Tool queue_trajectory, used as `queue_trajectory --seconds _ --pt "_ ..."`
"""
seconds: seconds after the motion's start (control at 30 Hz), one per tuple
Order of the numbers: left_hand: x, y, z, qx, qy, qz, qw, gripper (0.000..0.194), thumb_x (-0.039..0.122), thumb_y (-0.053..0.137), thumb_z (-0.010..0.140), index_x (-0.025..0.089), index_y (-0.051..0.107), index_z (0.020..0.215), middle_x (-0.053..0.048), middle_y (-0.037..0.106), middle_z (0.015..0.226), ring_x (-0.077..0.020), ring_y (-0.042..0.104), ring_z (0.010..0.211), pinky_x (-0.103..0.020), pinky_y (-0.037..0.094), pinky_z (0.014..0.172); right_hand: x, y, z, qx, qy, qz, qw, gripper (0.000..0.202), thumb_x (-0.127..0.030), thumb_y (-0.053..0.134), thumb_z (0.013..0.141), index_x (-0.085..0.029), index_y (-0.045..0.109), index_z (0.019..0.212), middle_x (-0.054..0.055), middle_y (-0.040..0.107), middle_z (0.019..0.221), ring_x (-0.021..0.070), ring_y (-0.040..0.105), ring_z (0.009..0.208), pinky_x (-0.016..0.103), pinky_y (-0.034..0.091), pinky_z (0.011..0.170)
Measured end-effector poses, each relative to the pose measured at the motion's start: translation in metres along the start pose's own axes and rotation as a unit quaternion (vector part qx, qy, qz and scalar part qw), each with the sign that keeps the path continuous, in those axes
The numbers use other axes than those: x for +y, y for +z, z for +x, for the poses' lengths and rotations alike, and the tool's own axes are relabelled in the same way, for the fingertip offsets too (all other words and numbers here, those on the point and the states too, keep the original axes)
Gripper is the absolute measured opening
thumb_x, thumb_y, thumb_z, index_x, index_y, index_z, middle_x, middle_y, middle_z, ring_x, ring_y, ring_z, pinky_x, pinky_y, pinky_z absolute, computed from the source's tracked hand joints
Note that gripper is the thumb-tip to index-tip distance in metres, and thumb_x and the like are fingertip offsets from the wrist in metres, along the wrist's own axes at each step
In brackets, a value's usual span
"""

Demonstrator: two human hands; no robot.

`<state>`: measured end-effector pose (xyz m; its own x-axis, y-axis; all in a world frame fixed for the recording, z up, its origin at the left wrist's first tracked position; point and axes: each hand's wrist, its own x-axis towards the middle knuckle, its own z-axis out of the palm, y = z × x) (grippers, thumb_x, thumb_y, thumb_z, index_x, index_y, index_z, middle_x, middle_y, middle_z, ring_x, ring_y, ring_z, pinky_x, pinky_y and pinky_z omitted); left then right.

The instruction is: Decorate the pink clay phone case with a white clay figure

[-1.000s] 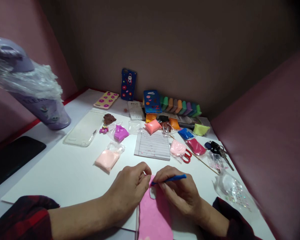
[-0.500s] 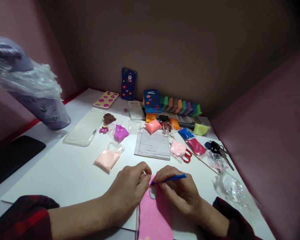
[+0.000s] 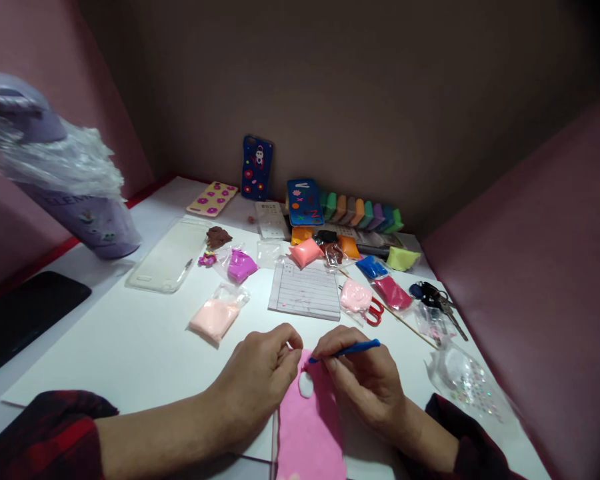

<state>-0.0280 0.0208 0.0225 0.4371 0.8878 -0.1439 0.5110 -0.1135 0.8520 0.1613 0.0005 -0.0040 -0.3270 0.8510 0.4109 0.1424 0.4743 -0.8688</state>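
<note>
A flat pink clay-covered piece lies at the bottom centre, with a white oval near its top end. My right hand is closed around a blue tool, whose tip is at the pink surface just above the oval. My left hand is at the upper left edge of the pink piece, thumb and forefinger pinched together. What those fingertips hold, if anything, is too small to make out.
Ahead are a lined notepad, a peach clay packet and red scissors. Keys and a sequin bag lie right. A purple bottle and black phone are left.
My right hand and the blue tool have shifted slightly right, and the tool's tip has moved a little away from my left fingers. More of the white oval shows. My left hand stays in place.
</note>
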Motion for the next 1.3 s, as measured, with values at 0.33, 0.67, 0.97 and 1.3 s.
queue_trajectory --seconds 0.33,0.67,0.97,1.3 --pt "-0.0011 0.0010 0.0005 0.001 0.002 0.001 1.000 0.015 0.021 0.045 0.085 0.020 0.054 0.073 0.007 0.039 0.051 -0.0113 0.038 0.051 -0.023 0.028 0.052 -0.0017 -0.0010 0.0033 -0.043 0.001 0.016 0.999 0.021 -0.009 0.045 0.089 -0.020 0.055 0.104 0.008 0.060 0.089 0.0200 0.060 0.080 0.037 0.049 0.069" --pt "-0.0026 0.0007 -0.0009 0.003 0.006 0.000 1.000 0.015 0.021 0.045 0.085 0.019 0.054 0.073 0.007 0.041 0.052 -0.0111 0.038 0.051 -0.023 0.028 0.051 -0.0002 -0.0024 0.0005 -0.040 0.054 0.034 0.997 0.013 -0.016 0.047 0.091 -0.019 0.055 0.101 0.007 0.061 0.088 0.0182 0.061 0.078 0.036 0.052 0.070" --pt "-0.0001 0.0008 0.0002 0.002 0.003 -0.002 1.000 0.015 0.021 0.045 0.084 0.019 0.054 0.072 0.006 0.041 0.052 -0.0115 0.039 0.052 -0.023 0.029 0.051 -0.0010 -0.0027 0.0013 -0.044 0.031 0.012 0.998 0.017 -0.013 0.046 0.090 -0.019 0.055 0.102 0.007 0.060 0.088 0.0192 0.061 0.080 0.036 0.052 0.070" --pt "-0.0014 0.0011 0.0003 0.005 0.004 0.000 1.000 0.015 0.022 0.046 0.085 0.019 0.055 0.073 0.006 0.041 0.052 -0.0116 0.039 0.052 -0.023 0.029 0.053 -0.0005 -0.0020 0.0043 -0.066 0.007 0.024 0.998 0.019 -0.012 0.042 0.091 -0.021 0.055 0.102 0.007 0.061 0.089 0.0195 0.059 0.080 0.037 0.049 0.071"
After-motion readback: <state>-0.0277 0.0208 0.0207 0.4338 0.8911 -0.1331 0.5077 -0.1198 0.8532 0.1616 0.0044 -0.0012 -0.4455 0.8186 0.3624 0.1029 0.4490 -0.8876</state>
